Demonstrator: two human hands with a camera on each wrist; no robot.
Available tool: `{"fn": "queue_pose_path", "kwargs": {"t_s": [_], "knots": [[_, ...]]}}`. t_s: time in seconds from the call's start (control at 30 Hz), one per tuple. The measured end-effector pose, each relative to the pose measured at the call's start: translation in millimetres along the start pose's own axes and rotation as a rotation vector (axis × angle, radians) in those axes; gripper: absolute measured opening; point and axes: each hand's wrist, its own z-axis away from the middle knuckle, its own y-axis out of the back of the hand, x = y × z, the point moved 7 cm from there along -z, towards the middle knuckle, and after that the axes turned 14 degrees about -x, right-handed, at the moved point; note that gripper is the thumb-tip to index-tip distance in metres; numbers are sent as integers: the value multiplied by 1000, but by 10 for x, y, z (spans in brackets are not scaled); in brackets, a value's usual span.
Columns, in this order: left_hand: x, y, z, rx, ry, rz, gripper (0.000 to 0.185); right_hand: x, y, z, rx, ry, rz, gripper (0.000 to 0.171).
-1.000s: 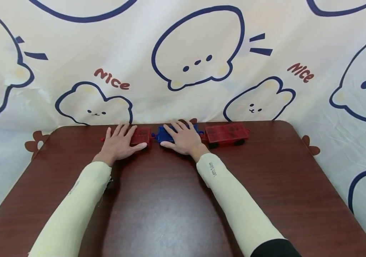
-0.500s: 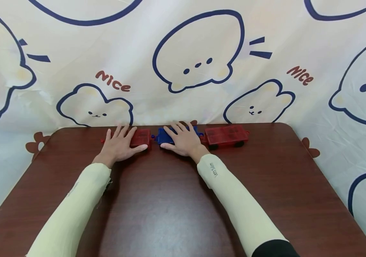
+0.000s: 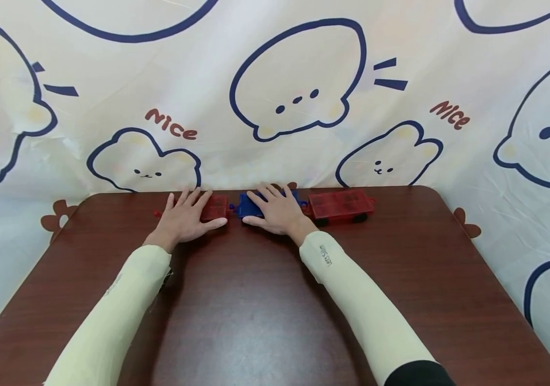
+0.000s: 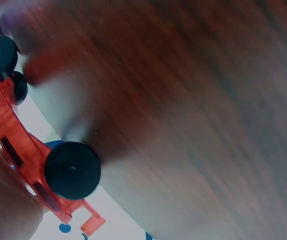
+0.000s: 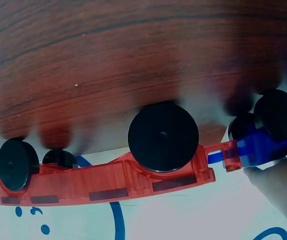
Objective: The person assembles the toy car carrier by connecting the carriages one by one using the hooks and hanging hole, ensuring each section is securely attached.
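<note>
A toy train of see-through plastic cars stands along the far edge of the table. My left hand (image 3: 180, 221) rests on the left red car (image 3: 217, 207), fingers straight and spread. Over the blue car (image 3: 247, 206) in the middle lies my right hand (image 3: 278, 212), also with straight, spread fingers. Farther right is another red car (image 3: 341, 205), which neither hand covers. In the right wrist view, this red car (image 5: 106, 181) is hooked to the blue car (image 5: 266, 149). The left wrist view has the left red car (image 4: 26, 155) on black wheels.
The dark brown wooden table (image 3: 255, 300) stretches toward me. Right behind the train hangs a pale cloth (image 3: 275, 155) printed with cartoon animals. Pale sleeves cover both forearms.
My left hand has shifted slightly to the right over the left red car. The right hand has stayed nearly still on the blue car. The head view has tilted up a little.
</note>
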Motion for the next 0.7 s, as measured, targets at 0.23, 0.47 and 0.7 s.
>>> {"fn": "queue_pose_path", "kwargs": {"t_s": [0.23,0.47,0.7], "knots": [[124,48,-24,44,-29,-14,100,69,44,39,13,-21,-23,84],[261,75,-51,65,-59,-11,100,202,105,126,41,-39,-74,88],[360,105,-37,96,-81,-30,99,298,78,221,41,-45,-96,84]]}}
